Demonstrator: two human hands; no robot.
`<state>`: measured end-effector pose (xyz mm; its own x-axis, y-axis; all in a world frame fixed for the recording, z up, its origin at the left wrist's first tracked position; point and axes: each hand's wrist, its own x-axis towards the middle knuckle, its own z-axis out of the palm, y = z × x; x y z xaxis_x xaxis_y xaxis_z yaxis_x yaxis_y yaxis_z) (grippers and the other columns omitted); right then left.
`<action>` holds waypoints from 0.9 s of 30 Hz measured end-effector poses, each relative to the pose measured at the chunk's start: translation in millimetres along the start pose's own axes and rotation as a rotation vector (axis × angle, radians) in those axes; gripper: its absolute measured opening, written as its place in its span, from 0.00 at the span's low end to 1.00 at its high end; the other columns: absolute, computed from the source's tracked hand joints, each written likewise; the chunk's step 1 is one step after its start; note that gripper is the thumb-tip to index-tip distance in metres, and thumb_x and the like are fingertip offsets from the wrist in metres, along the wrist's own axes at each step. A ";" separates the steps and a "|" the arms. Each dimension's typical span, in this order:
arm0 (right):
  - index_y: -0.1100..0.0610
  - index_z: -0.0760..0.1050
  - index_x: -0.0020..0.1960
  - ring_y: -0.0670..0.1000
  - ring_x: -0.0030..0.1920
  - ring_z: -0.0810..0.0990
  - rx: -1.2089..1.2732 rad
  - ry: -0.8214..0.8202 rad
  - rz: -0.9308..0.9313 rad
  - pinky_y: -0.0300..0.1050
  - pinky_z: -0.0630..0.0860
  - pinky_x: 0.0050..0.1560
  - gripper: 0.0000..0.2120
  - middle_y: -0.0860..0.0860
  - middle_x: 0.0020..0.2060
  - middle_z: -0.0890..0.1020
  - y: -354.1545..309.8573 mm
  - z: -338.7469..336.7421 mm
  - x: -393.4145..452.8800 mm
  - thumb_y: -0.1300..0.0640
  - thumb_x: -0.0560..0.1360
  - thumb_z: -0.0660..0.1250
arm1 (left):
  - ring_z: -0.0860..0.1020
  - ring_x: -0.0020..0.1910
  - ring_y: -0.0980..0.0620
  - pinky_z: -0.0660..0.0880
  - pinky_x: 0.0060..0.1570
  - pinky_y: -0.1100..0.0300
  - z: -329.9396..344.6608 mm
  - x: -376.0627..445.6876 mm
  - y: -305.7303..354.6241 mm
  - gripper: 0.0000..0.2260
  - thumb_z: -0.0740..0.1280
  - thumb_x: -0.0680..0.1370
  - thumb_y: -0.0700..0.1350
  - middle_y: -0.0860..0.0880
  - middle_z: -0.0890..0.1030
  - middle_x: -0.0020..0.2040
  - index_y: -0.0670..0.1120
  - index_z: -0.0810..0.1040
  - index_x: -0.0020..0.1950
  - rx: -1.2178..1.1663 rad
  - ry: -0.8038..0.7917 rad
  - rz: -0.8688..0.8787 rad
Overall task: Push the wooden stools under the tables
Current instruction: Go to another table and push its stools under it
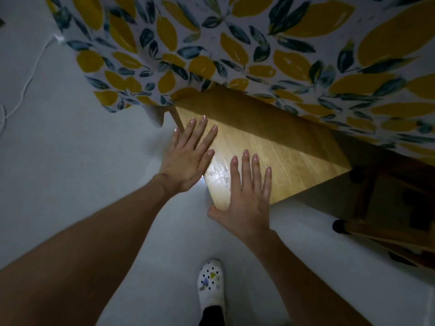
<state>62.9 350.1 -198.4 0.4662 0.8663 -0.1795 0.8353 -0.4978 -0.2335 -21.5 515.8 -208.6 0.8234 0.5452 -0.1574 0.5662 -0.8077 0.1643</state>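
A light wooden stool (277, 149) stands partly under the table, its far half in the shadow of the lemon-and-leaf tablecloth (235, 43). Only the near part of the seat shows. My left hand (188, 158) lies flat, fingers spread, over the seat's near left edge. My right hand (249, 194) rests flat on the near corner, thumb hooked over the edge. Neither hand grips anything. One slanted stool leg (177, 118) shows at the left below the cloth.
A second wooden piece of furniture with dark feet (381, 222) stands at the right, close to the stool. The floor (70, 161) is pale grey. A white cable (26, 83) runs across it at far left. My shoe (210, 283) is below the stool.
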 end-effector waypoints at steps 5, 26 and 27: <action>0.58 0.50 0.79 0.58 0.79 0.41 -0.054 -0.135 -0.199 0.66 0.47 0.75 0.56 0.58 0.79 0.46 43.7 -10.1 -23.8 0.33 0.59 0.63 | 0.43 0.77 0.47 0.41 0.73 0.43 13.3 -47.8 44.4 0.24 0.45 0.82 0.53 0.47 0.46 0.79 0.51 0.46 0.78 -0.055 0.068 -0.186; 0.48 0.44 0.79 0.58 0.79 0.42 -0.184 -0.070 -0.129 0.64 0.45 0.75 0.43 0.54 0.79 0.45 82.6 -13.5 -19.3 0.24 0.72 0.43 | 0.35 0.76 0.43 0.39 0.73 0.45 9.4 -49.3 47.8 0.36 0.48 0.73 0.72 0.47 0.38 0.78 0.60 0.42 0.76 -0.025 0.007 -0.130; 0.48 0.44 0.79 0.58 0.79 0.41 -0.184 -0.067 -0.128 0.64 0.45 0.75 0.44 0.54 0.79 0.44 79.7 -13.4 -14.1 0.24 0.72 0.44 | 0.35 0.76 0.43 0.40 0.73 0.45 8.7 -45.4 42.5 0.36 0.49 0.73 0.72 0.48 0.38 0.78 0.60 0.42 0.76 -0.028 0.009 -0.127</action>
<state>126.8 298.8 -201.7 0.3374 0.9143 -0.2241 0.9285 -0.3625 -0.0811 -35.2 454.8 -202.9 0.7454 0.6445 -0.1701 0.6665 -0.7256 0.1711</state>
